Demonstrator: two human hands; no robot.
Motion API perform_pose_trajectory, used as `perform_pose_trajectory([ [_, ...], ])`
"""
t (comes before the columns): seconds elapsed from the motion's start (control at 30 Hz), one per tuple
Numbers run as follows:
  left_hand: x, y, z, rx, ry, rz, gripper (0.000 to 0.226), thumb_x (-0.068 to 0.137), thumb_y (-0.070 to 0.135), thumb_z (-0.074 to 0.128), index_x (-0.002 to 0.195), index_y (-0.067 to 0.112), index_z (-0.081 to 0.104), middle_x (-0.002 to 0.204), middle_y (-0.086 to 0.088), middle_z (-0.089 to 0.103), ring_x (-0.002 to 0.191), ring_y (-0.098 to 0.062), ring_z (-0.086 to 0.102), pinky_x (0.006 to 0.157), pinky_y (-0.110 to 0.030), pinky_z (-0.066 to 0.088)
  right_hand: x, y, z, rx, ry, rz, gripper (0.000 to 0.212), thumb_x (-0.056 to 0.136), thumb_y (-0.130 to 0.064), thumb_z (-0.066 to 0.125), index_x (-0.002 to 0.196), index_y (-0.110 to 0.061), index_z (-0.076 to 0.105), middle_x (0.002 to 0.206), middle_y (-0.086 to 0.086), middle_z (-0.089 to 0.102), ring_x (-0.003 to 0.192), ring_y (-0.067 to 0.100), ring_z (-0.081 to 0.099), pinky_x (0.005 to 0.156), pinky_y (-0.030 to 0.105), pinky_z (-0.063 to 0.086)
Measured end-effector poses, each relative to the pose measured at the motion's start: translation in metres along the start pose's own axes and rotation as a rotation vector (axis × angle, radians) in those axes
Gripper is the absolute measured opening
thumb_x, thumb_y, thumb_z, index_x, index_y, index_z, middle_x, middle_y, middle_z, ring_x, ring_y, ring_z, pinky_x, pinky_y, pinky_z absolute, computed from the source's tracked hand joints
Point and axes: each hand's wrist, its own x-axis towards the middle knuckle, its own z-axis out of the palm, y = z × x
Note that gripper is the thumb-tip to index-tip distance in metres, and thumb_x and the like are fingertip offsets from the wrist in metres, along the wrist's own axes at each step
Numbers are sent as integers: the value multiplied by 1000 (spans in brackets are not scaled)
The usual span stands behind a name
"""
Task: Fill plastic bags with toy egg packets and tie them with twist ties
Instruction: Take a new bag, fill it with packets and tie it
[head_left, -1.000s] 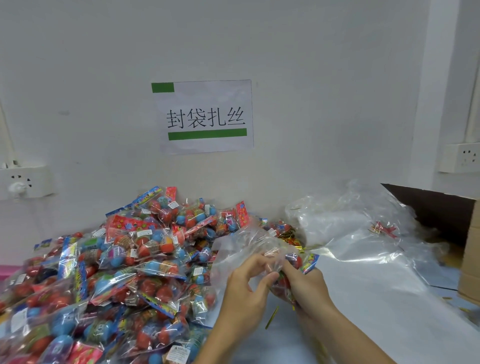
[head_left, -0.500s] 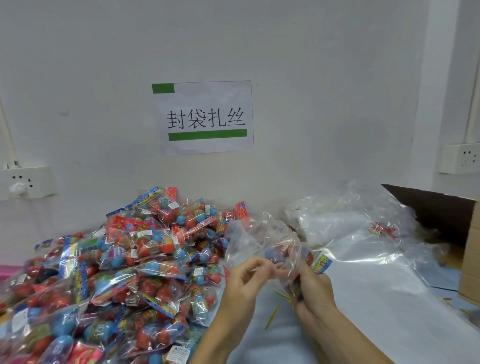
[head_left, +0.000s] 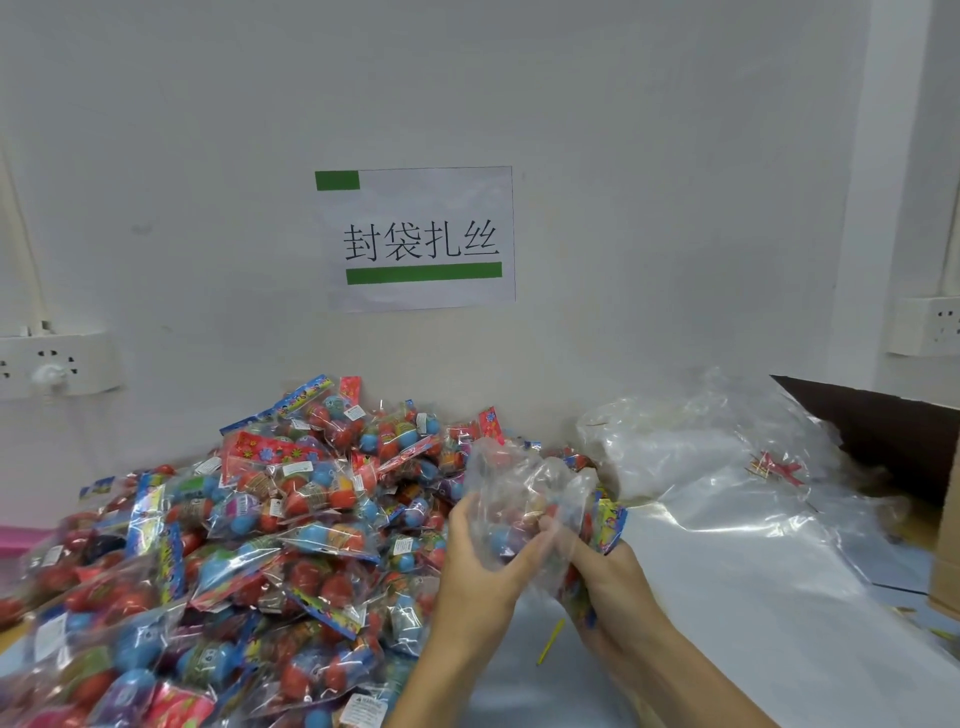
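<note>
A clear plastic bag (head_left: 524, 499) sits just below the middle of the view, held up off the surface (head_left: 727, 597) between both hands. It is thin, crinkled film, its open top puffed up, and through it show blurred red and blue toy eggs of a packet with a blue and yellow printed header at its 3 o'clock edge. The left hand (head_left: 483, 566) grips the bag from 9 o'clock, thumb and fingers curled onto the film. The right hand (head_left: 608, 582) grips it from 4 o'clock, fingers wrapped round the lower part and partly hidden behind the plastic.

Below the hands, at 6 o'clock, a thin yellow twist tie (head_left: 550, 642) lies loose on the pale surface.

From 7 to 11 o'clock a heap of toy egg packets (head_left: 249, 535) crowds right up to the left hand: glossy cellophane sleeves of round red, blue and green eggs with bright card headers. At 2 o'clock lies a crumpled pile of empty clear bags (head_left: 691, 457), with a small bundle of red and gold twist ties (head_left: 774, 467) on it. Beyond, at 3 o'clock, stands a brown cardboard box (head_left: 883, 426), its contents out of sight.

On the white wall at 12 o'clock hangs a paper sign (head_left: 421, 239) with green bars and black characters. Wall sockets sit at 9 o'clock (head_left: 52, 364) and 3 o'clock (head_left: 930, 327).
</note>
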Motion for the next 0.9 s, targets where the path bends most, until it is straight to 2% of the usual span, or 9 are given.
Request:
perform_pose_trajectory([
  [0.17, 1, 0, 1, -32, -41, 29, 87, 61, 44, 90, 132, 37, 39, 136, 8, 54, 122, -5, 57, 95, -22, 53, 3, 1, -3, -27, -85, 20, 37, 84, -3, 67, 120, 7, 65, 113, 29, 70, 106, 46, 68, 93, 51, 57],
  [0.27, -2, 4, 0, -23, -13, 52, 94, 57, 49, 94, 130, 44, 35, 136, 16, 48, 116, 11, 55, 91, -14, 50, 5, 3, -7, -65, -95, 6, 29, 88, 1, 64, 117, 6, 67, 110, 29, 71, 103, 45, 69, 91, 50, 57],
  [0.4, -6, 7, 0, 253, 9, 224, 99, 53, 67, 79, 139, 68, 29, 158, 29, 17, 146, 8, 14, 115, -33, 25, 4, 6, -6, -112, -80, -67, 28, 92, 8, 61, 118, 1, 67, 111, 22, 73, 102, 38, 72, 79, 40, 62],
  [0.47, -7, 9, 3, 382, -75, 326, 85, 62, 58, 79, 132, 76, 33, 159, 36, 6, 147, 10, 3, 120, -40, 16, 3, 9, -7, -191, -101, -99, 28, 93, 1, 62, 120, -4, 66, 114, 18, 73, 103, 33, 72, 78, 38, 61],
  [0.53, -6, 8, 6, 450, -112, 374, 69, 71, 39, 83, 124, 70, 50, 160, 34, 5, 149, 6, 1, 124, -47, 14, 5, 10, -10, -257, -101, -106, 28, 94, 3, 60, 120, -7, 65, 118, 18, 71, 103, 31, 71, 81, 38, 59],
  [0.63, -8, 9, 9, 428, -100, 405, 47, 79, 21, 83, 108, 56, 70, 158, 29, 22, 150, 3, 6, 123, -29, 12, 11, 13, -17, -311, -131, -122, 28, 92, -3, 65, 120, -5, 67, 117, 17, 72, 105, 29, 71, 85, 42, 57],
  [0.73, -9, 15, 11, 364, -105, 405, 37, 84, 9, 77, 89, 45, 78, 144, 31, 42, 143, 12, 12, 108, -2, 11, 14, 15, -20, -570, -73, -201, 24, 85, 6, 72, 98, -15, 76, 93, -4, 79, 89, 9, 74, 69, 19, 54],
  [0.8, -10, 18, 12, 357, -142, 391, 25, 85, 7, 76, 87, 31, 82, 140, 30, 48, 139, 16, 17, 105, 0, 13, 20, 17, -25, -754, 20, -231, 22, 86, 1, 73, 85, -20, 74, 81, -12, 77, 80, 1, 72, 66, 19, 52],
  [0.9, -13, 21, 14, 317, -145, 398, 18, 81, 4, 78, 86, 21, 83, 129, 22, 63, 128, 10, 45, 104, -9, 33, 24, 17, -30, -770, 167, -173, 14, 83, -10, 76, 94, -18, 74, 83, -3, 77, 82, 15, 73, 75, 38, 59],
])
